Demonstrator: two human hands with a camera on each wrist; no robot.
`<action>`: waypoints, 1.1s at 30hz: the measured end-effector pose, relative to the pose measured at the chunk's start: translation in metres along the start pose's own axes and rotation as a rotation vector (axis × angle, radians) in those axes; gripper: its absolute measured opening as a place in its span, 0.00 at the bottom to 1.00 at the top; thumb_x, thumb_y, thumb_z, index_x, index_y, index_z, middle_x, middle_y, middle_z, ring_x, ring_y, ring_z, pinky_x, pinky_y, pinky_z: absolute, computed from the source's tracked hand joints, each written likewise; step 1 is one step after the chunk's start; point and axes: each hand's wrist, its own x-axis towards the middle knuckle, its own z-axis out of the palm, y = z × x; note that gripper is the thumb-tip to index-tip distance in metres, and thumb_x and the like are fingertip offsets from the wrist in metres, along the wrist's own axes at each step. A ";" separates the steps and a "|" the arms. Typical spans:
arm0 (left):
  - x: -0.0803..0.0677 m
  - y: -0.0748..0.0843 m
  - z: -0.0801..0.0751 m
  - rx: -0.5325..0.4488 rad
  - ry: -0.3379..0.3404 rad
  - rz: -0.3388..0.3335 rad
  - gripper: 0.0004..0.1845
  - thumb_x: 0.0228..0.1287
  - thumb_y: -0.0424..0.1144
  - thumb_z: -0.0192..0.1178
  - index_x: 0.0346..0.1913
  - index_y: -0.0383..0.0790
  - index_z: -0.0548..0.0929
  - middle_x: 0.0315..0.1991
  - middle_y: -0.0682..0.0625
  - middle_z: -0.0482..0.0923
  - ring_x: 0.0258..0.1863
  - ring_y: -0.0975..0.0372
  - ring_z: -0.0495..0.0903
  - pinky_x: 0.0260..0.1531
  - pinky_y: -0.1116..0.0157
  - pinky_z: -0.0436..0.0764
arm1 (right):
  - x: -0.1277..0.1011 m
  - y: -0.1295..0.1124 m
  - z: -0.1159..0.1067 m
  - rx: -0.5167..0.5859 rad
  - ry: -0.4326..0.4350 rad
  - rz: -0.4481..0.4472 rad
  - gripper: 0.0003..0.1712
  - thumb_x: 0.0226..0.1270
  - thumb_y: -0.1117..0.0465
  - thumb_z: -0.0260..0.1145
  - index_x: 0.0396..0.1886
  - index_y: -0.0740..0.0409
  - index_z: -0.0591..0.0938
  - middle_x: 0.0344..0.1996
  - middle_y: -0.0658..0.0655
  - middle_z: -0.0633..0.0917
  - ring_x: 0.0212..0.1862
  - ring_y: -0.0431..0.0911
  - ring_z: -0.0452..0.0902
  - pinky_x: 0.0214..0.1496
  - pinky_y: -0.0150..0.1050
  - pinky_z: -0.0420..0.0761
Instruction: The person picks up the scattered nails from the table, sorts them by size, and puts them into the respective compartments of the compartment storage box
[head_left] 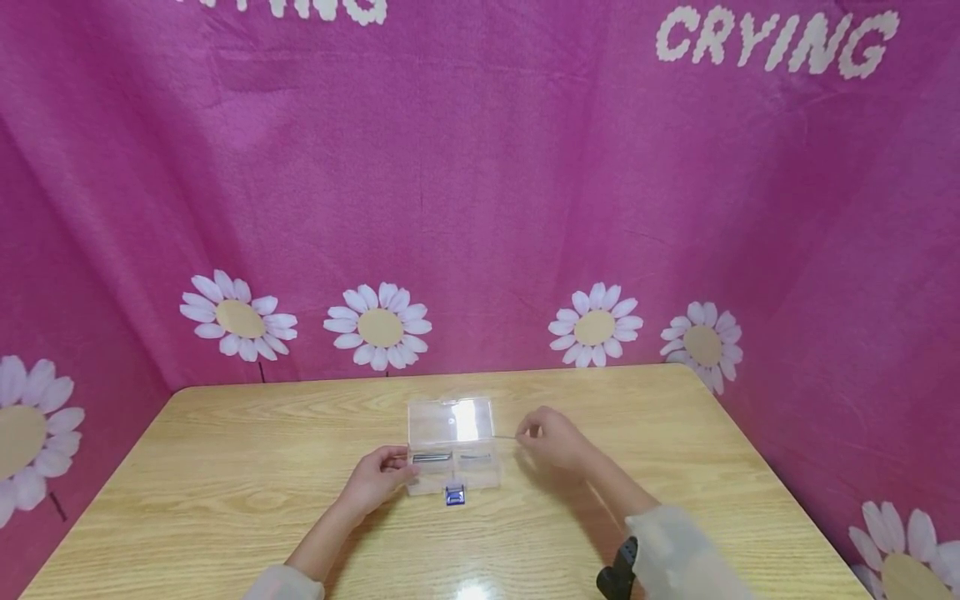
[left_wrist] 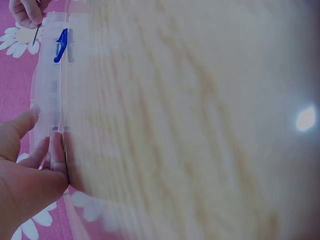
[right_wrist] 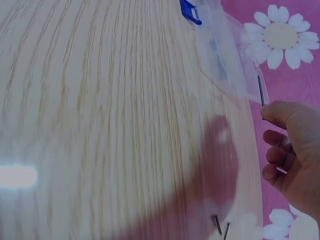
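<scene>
A clear plastic box point(head_left: 453, 477) stands on the table with its transparent lid point(head_left: 435, 421) raised at the back and a blue latch point(head_left: 454, 495) at the front. Several thin dark nails point(head_left: 432, 458) lie in its left compartment; a few more are in the right one. My left hand point(head_left: 378, 479) holds the box by its left end, thumb and fingers on the wall. To the right of the lid, my right hand point(head_left: 553, 440) pinches a nail point(right_wrist: 260, 90) between thumb and forefinger. Its other fingers are curled in the right wrist view.
Two loose nails point(right_wrist: 217, 225) lie on the wooden table point(head_left: 247, 467), low in the right wrist view. A pink curtain point(head_left: 480, 208) with daisies hangs behind the table's back edge. Something black point(head_left: 618, 571) is at the right sleeve.
</scene>
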 end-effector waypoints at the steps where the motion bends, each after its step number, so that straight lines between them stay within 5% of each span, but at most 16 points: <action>1: 0.000 0.000 0.000 -0.003 -0.002 0.001 0.23 0.57 0.35 0.63 0.55 0.27 0.75 0.39 0.43 0.77 0.36 0.60 0.73 0.33 0.69 0.73 | 0.000 -0.002 0.002 0.007 -0.004 0.011 0.05 0.63 0.62 0.60 0.33 0.56 0.82 0.32 0.52 0.77 0.37 0.43 0.71 0.41 0.38 0.73; 12: 0.001 -0.002 0.001 -0.005 0.003 0.008 0.22 0.57 0.34 0.64 0.54 0.27 0.75 0.39 0.43 0.77 0.36 0.60 0.74 0.33 0.70 0.74 | 0.009 -0.013 0.026 0.057 -0.048 -0.077 0.04 0.62 0.63 0.60 0.33 0.59 0.81 0.31 0.54 0.77 0.36 0.44 0.71 0.39 0.38 0.74; 19: 0.002 -0.002 0.001 -0.011 0.003 0.015 0.23 0.57 0.34 0.64 0.54 0.26 0.75 0.39 0.42 0.77 0.37 0.61 0.74 0.33 0.70 0.74 | 0.009 -0.018 0.032 0.204 -0.136 0.009 0.07 0.64 0.64 0.58 0.38 0.62 0.79 0.33 0.59 0.78 0.27 0.45 0.73 0.26 0.35 0.76; 33: 0.001 -0.002 0.001 0.001 0.012 0.009 0.22 0.57 0.35 0.64 0.53 0.28 0.76 0.38 0.43 0.78 0.35 0.61 0.74 0.32 0.70 0.73 | 0.013 -0.022 0.043 0.158 -0.078 0.017 0.06 0.63 0.64 0.60 0.38 0.61 0.79 0.34 0.56 0.75 0.32 0.45 0.71 0.32 0.35 0.76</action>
